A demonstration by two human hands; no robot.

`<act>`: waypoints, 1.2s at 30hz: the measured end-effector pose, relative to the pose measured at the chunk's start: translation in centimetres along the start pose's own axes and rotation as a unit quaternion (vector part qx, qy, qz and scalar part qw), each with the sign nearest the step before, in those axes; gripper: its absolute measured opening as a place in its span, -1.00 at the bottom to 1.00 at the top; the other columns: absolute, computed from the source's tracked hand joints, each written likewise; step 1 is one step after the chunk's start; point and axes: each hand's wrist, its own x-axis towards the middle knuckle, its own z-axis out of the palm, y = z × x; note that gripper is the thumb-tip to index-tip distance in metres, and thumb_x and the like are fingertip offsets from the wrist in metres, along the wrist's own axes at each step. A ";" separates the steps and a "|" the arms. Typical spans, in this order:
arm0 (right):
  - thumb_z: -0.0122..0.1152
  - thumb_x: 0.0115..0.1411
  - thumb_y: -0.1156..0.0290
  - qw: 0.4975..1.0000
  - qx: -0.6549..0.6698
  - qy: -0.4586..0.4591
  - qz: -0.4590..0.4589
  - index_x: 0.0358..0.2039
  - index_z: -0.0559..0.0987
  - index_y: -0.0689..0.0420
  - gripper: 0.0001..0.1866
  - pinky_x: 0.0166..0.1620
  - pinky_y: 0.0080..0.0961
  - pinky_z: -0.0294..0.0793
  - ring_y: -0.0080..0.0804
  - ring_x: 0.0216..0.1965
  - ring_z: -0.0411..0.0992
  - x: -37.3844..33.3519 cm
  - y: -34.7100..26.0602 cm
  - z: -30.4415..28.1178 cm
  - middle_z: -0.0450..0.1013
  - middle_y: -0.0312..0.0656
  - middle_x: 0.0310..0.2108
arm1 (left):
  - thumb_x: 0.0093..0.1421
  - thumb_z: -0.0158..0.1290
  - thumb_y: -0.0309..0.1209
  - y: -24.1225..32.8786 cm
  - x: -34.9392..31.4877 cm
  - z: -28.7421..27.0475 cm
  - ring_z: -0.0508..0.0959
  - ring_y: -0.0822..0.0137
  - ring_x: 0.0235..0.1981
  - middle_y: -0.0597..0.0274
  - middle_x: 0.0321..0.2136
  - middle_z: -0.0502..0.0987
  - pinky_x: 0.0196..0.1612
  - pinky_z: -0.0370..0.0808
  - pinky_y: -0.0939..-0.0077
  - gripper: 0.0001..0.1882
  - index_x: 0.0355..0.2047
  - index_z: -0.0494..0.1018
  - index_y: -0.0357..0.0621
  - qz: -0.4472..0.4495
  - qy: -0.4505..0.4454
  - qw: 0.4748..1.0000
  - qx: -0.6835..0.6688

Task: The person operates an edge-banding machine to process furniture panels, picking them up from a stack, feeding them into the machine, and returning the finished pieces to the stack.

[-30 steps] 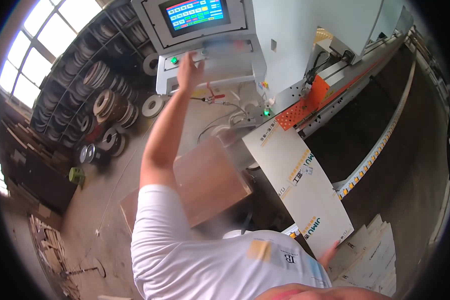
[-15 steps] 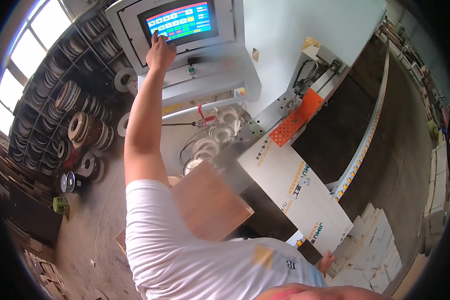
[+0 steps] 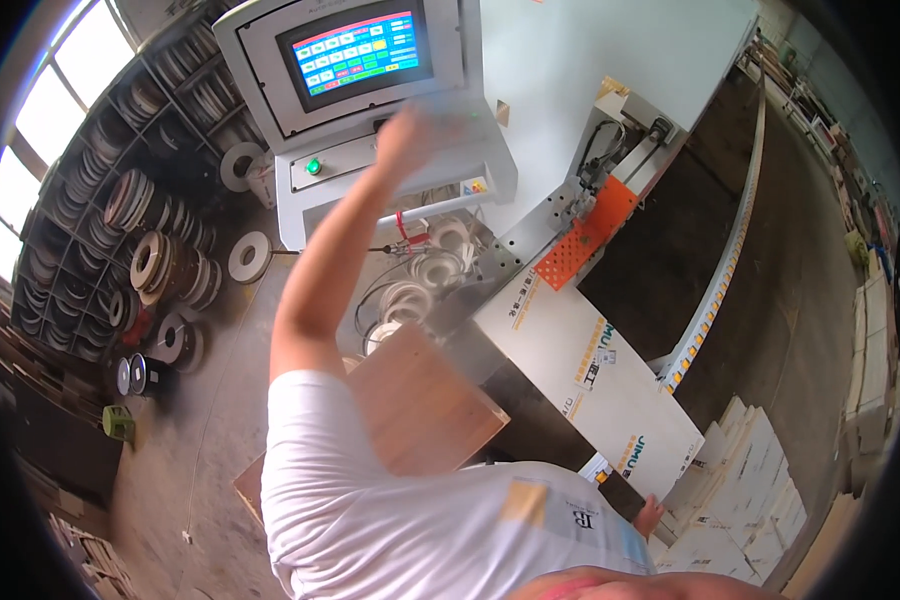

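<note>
My left hand point(image 3: 407, 145), smeared by motion, is over the right part of a grey control panel's ledge, below a lit touchscreen point(image 3: 358, 58). Its finger shape cannot be made out. A green button point(image 3: 314, 167) sits on the ledge to its left. At the lower right, my right hand point(image 3: 650, 515) is at the near end of a long white board point(image 3: 592, 372) covered in printed film, fingers curled at its edge. The board's far end reaches under an orange perforated guard point(image 3: 592, 230) on the machine.
A brown wood-grain panel point(image 3: 425, 400) lies left of the board. White boards point(image 3: 740, 490) are stacked at the lower right. A roller rail point(image 3: 720, 290) curves along the right. Edge-band rolls fill a rack point(image 3: 90, 240) at left; more coils point(image 3: 410, 300) lie below the panel.
My left hand has left the touchscreen and moved right and down over the ledge, uncovering the green button. The right hand stays by the board's near end; the view has shifted slightly.
</note>
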 end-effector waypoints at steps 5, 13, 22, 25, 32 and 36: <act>0.09 0.27 -0.12 0.999 0.052 -0.017 0.004 0.05 0.48 0.11 -0.42 -0.16 -0.37 0.39 -0.28 -0.12 0.43 0.0 0.3 -0.6 0.48 -0.20 -0.03 | 0.17 0.14 -0.46 11.1 -14.3 3.6 0.60 0.23 -0.40 0.12 -0.41 0.57 -0.28 0.55 0.31 -0.71 -0.08 0.52 -0.09 -0.133 -0.226 0.932 -0.250; 0.06 0.32 -0.09 0.976 0.190 -0.106 0.019 0.13 0.46 0.10 -0.42 -0.07 -0.39 0.41 -0.33 -0.04 0.43 1.2 -3.1 -3.1 0.48 -0.25 0.03 | 0.26 0.16 -0.38 23.5 -42.0 13.4 0.54 0.35 -0.05 0.17 -0.09 0.58 0.02 0.48 0.44 -0.65 0.03 0.47 -0.23 -0.441 -0.184 0.737 -0.479; -0.13 0.46 0.02 0.838 0.367 -0.403 0.035 0.25 0.37 0.25 -0.41 0.26 -0.30 0.34 -0.28 0.19 0.38 4.5 -9.2 -2.2 0.41 -0.14 0.19 | 0.27 0.06 -0.52 30.9 -46.0 15.5 0.27 0.22 0.32 0.07 0.26 0.32 0.33 0.23 0.35 -0.41 0.31 0.23 -0.21 -0.502 -0.105 0.621 -0.592; -0.10 0.46 0.05 0.798 0.401 -0.429 0.133 0.25 0.37 0.27 -0.42 0.26 -0.30 0.35 -0.26 0.18 0.39 6.6 -9.7 -2.3 0.41 -0.11 0.18 | 0.27 0.02 -0.57 32.9 -45.7 16.7 0.15 0.21 0.41 0.06 0.35 0.21 0.41 0.08 0.34 -0.36 0.36 0.16 -0.25 -0.502 -0.065 0.614 -0.606; 0.04 0.38 0.04 0.850 0.342 -0.381 0.121 0.29 0.32 0.23 -0.36 0.30 -0.17 0.31 -0.11 0.23 0.36 8.9 -11.7 -2.2 0.38 -0.05 0.24 | 0.31 -0.03 -0.48 33.5 -44.9 19.9 -0.05 0.21 0.49 0.10 0.48 -0.03 0.45 -0.11 0.36 -0.38 0.37 0.16 -0.31 -0.465 -0.046 0.616 -0.635; 0.13 0.35 0.02 0.886 0.319 -0.322 0.102 0.30 0.31 0.22 -0.32 0.28 -0.19 0.31 -0.14 0.24 0.34 10.6 -13.2 -2.0 0.37 -0.08 0.25 | 0.33 -0.04 -0.43 34.1 -42.9 21.1 -0.06 0.22 0.49 0.10 0.48 -0.03 0.46 -0.12 0.36 -0.37 0.38 0.14 -0.29 -0.474 -0.061 0.614 -0.628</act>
